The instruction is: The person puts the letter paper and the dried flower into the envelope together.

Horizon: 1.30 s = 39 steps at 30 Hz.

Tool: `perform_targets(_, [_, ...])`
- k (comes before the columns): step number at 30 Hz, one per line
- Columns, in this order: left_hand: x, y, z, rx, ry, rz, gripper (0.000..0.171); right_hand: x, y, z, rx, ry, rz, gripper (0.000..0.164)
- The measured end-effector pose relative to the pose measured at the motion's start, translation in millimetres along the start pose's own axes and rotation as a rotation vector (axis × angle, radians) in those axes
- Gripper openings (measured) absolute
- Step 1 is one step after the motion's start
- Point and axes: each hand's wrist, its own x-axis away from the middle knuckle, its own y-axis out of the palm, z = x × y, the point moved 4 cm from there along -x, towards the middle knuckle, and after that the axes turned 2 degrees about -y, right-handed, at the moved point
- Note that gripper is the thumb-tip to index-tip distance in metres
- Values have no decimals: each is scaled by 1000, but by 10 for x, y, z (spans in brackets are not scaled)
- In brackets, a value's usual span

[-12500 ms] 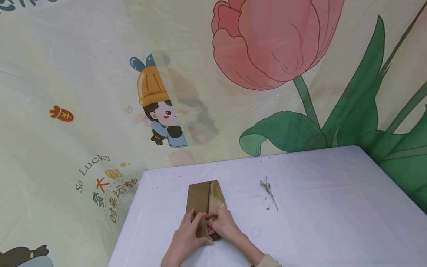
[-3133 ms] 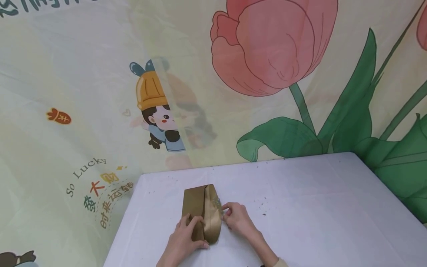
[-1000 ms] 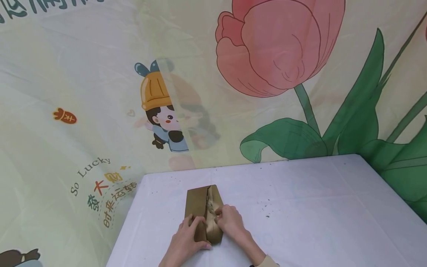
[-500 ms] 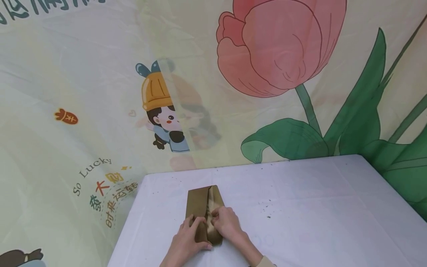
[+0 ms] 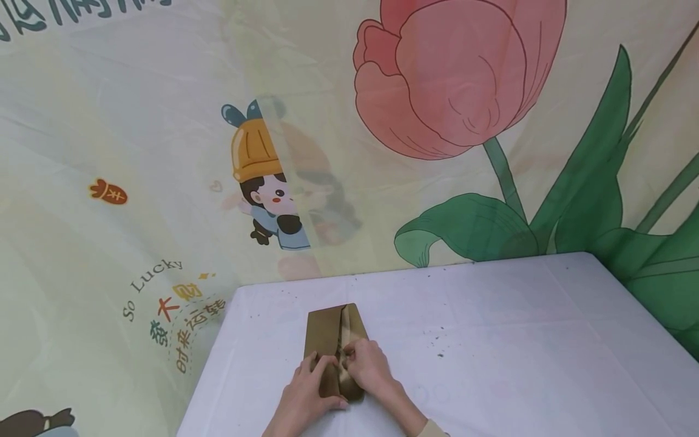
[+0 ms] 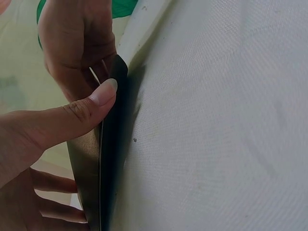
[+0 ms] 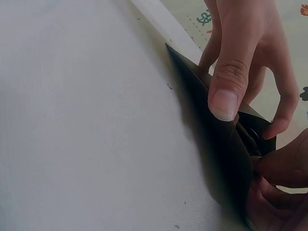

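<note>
A brown paper envelope (image 5: 322,331) lies on the white-covered table, its flap folded out to the right. My left hand (image 5: 306,385) holds it, thumb at the near edge and fingers on the front panel. In the right wrist view, the left thumb (image 7: 224,103) presses the envelope's edge while the mouth gapes. My right hand (image 5: 371,367) has its curled fingertips in that mouth, pinching a dried flower sprig (image 5: 339,348). Most of the sprig is hidden by the panel and the fingers. In the left wrist view, the right hand (image 6: 72,43) is beyond the left thumb.
Dried crumbs (image 5: 440,355) are scattered on the white tablecloth (image 5: 508,364) right of the envelope, with more specks near the back edge. A printed curtain (image 5: 349,255) with a large tulip hangs behind the table.
The sprig, earlier on the table, was picked up by my right hand, brought over the flap and slipped into the envelope's mouth. The right hand shifted left; the left hand kept its hold.
</note>
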Motion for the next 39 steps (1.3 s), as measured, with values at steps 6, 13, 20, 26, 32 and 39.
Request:
perform_targets(6, [1,4,-8,-1,-6,-2,70,-2,21,-11,6,4,3,25])
perform_targets(13, [-2,18,-15,-5,-8,-1,71,-9,51,-18,6,-11,3,25])
perform_targets(20, [-1,17,-9,-11,6,10,73,-36,77,-31,26,-16,-1,20])
perform_targets(26, [-16,9,-2,-8,6,11,72,-49,90,-43,57,-39,24,17])
perform_targets(32, [-17,2,5,-3,4,10,72,-57,109,-66,54,-54,43,13])
perform_targets(39, [0,-7,10,3,-4,9,73,-50,127,-76,32,-51,53,14])
